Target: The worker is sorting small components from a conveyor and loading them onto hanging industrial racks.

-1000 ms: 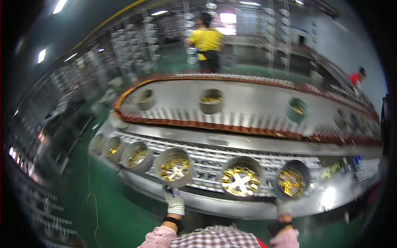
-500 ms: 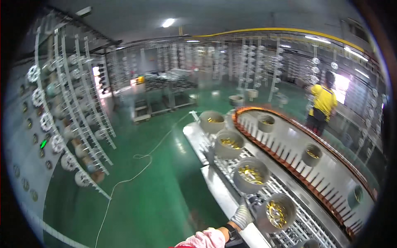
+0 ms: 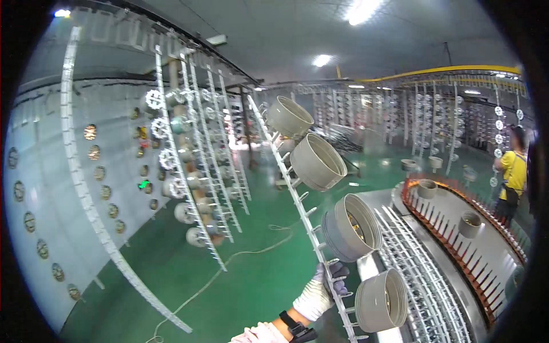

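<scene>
My left hand, in a white glove with purple-grey fingers, is closed around a long white pegged strip. The strip stands raised and tilted, its top leaning left. Several grey round pots are carried on its pegs: a top pot, a second pot, a third pot and a lowest pot just right of my hand. Their open mouths face right and toward me. Small golden pieces show inside the third pot. My right hand is out of view.
More pegged strips lie on a bench at right, beside a looped conveyor with reddish spindles and grey pots. Strips with white wheel-like parts hang at left. A cable crosses the green floor. A person in yellow stands far right.
The strip with its pots has come up from the bench, held in my left hand, and now tilts upright. The view has turned left.
</scene>
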Demonstrator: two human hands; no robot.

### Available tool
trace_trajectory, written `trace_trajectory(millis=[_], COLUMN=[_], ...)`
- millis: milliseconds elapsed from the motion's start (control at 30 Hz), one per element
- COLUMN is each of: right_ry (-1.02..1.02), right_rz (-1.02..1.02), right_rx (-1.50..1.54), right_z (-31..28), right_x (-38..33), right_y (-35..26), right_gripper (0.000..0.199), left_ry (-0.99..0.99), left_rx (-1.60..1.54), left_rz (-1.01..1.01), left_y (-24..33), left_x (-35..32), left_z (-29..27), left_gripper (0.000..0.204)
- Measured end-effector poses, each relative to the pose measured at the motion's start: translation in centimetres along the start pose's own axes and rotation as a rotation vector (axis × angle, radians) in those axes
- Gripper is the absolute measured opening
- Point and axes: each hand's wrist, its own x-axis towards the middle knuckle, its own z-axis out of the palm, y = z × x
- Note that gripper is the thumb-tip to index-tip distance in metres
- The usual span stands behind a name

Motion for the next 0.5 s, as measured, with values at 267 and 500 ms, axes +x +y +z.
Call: trace_trajectory(millis=[267, 500], right_ry=[-0.218, -0.644], right_rz=[-0.039, 0.053], right_rx=[0.009, 0.068], right_z=[5.3, 8.6], right_x=[-2.7, -3.3], right_y=[6.9, 1.0], right_gripper=[0.046, 0.045], left_ry=[0.195, 0.446], left_rx=[0.168, 0.294], left_rz=[0.259, 0.723], left_y=[6.7, 12.7], left_x=[-10.8, -14.4], left_z=[-1.0, -3.1], left_gripper=[0.051, 0.029])
